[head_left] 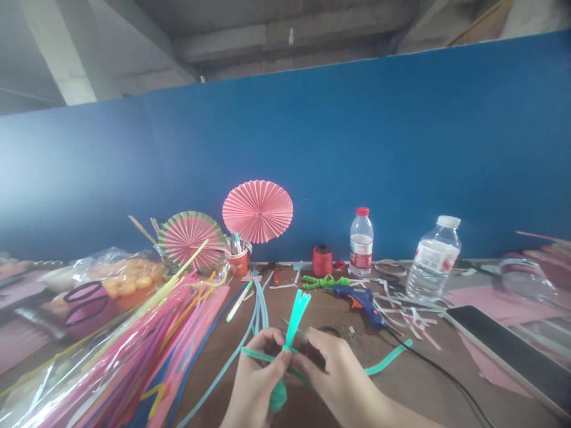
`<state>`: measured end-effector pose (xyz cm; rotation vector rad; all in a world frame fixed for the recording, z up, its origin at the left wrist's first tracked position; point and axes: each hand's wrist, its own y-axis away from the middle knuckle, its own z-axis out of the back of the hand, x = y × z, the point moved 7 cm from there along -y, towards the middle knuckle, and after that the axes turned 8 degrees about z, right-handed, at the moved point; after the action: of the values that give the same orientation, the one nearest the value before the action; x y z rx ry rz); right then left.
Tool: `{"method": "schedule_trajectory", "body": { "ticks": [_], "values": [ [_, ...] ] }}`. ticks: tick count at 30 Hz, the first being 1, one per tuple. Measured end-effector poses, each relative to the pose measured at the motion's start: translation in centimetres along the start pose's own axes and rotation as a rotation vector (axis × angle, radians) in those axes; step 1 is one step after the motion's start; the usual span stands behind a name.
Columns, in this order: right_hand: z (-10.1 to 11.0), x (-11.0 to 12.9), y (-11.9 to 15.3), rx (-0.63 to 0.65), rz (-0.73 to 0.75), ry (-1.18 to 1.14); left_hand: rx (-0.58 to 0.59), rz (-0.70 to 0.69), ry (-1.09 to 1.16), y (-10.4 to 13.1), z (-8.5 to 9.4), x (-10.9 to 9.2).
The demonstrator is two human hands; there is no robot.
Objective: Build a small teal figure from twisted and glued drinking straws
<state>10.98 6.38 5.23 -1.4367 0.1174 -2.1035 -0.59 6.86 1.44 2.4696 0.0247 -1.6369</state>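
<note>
My left hand (259,374) and my right hand (336,368) meet at the front middle, just above the brown table (379,398). Thumb and fingers of each are pinched on a bundle of teal-green pipe cleaners (295,318). Several ends fan upward out of the grip. One strand sticks out left across my left fingers, and a thicker green part hangs below the thumbs. To the right of my right hand a green strand (390,358) shows; whether it joins the bundle is hidden by the hand.
Bagged coloured pipe cleaners (147,356) lie left, beside pale blue strands (223,380). Behind are pleated paper fans (257,211), a pen cup (238,261), red thread (322,260) and water bottles (361,246). A blue glue gun (363,300) with cord, paper scraps and a phone (513,351) lie right.
</note>
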Motion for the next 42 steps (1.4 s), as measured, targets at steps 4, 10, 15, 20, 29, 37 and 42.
{"method": "schedule_trajectory", "body": {
  "ticks": [4,10,15,20,29,37,42],
  "values": [
    [0.3,-1.1,-0.4,-0.055,-0.049,-0.012,0.001,0.028,0.016,0.2,-0.1,-0.4],
    [0.4,-1.9,-0.3,-0.064,-0.080,-0.080,0.061,0.074,0.047,0.7,-0.7,-0.5],
    [0.3,-2.2,0.0,-0.071,-0.136,-0.195,0.066,0.107,0.060,0.7,-0.9,-0.2],
    [0.4,-2.1,0.1,-0.075,-0.154,-0.245,0.114,0.125,0.072,0.8,-1.3,-0.2],
    [0.2,-2.7,0.4,-0.070,-0.138,-0.132,0.086,0.145,0.079,0.9,-1.1,0.5],
    [0.2,-2.2,0.5,-0.051,-0.157,-0.128,0.107,0.142,0.039,0.9,-1.2,0.2],
    [0.4,-1.9,0.5,-0.047,-0.136,-0.108,0.086,0.123,0.000,0.9,-1.2,0.0]
  ]
}}
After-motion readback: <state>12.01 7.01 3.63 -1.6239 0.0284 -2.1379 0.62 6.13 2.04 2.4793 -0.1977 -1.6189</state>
